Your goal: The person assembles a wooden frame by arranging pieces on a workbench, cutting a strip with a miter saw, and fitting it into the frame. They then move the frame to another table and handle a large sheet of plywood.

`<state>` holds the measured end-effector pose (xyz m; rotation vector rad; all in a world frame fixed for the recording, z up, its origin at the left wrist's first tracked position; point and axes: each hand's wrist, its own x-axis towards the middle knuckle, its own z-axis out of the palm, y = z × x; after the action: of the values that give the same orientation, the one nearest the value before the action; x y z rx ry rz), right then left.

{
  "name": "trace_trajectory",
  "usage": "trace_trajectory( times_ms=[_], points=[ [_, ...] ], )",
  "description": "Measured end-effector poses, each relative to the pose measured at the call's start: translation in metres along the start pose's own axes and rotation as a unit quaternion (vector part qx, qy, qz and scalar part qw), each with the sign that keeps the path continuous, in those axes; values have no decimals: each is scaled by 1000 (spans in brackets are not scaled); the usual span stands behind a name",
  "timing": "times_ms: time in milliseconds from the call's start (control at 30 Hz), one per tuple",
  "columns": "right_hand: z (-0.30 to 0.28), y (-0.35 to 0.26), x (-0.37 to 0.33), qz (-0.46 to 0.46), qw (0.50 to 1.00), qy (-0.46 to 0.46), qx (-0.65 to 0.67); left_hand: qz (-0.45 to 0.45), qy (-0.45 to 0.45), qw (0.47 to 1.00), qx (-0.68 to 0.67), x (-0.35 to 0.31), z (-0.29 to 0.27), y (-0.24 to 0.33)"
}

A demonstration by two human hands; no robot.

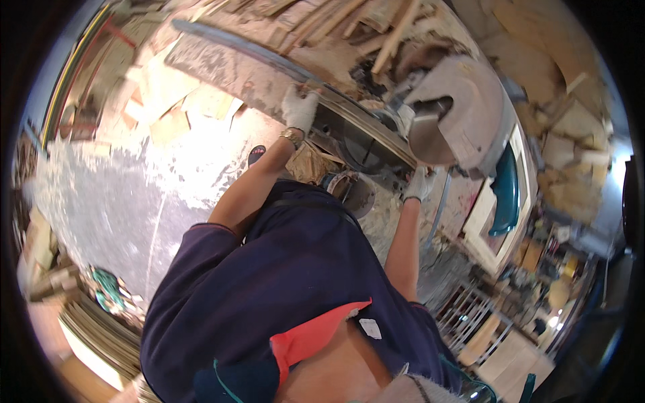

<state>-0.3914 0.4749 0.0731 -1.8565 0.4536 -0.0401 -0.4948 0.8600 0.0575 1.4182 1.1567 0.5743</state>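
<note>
A long thin wooden strip (376, 136) lies along the saw's bed and ends beside the round blade (430, 140) of a mitre saw (463, 101). My left hand (300, 109), in a white work glove, is closed around the strip's far left part. At the other end, close below the blade, my right hand (420, 184) is closed on the strip, also gloved; its fingertips are partly hidden. The saw's green handle (505, 191) points toward the lower right, with neither hand on it. Behind the strip runs a long metal fence (245, 48).
Wood offcuts (322, 23) are heaped behind the fence, and more scraps (171, 124) lie on the floor to the left. A pale wooden frame (507, 248) borders the saw's right side. Stacked boards (101, 336) stand at lower left. A metal rack (470, 312) is at lower right.
</note>
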Motion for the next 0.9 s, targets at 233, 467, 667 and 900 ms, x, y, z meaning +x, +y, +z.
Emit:
trace_trajectory(
  times_ms=[233, 467, 667, 900],
  points=[
    [-34, 15, 30, 2, 999, 44, -6, 30, -90, 994, -62, 42, 11, -40],
    [-54, 14, 25, -197, 902, 64, -379, -46, -168, 976, -127, 30, -6, -6],
    [-59, -10, 50, -262, 871, -28, -415, -74, -167, 968, -174, 27, -13, 3],
    [-46, 79, 82, -190, 912, 112, -346, -67, -168, 971, -153, 28, -2, -5]
  ],
)
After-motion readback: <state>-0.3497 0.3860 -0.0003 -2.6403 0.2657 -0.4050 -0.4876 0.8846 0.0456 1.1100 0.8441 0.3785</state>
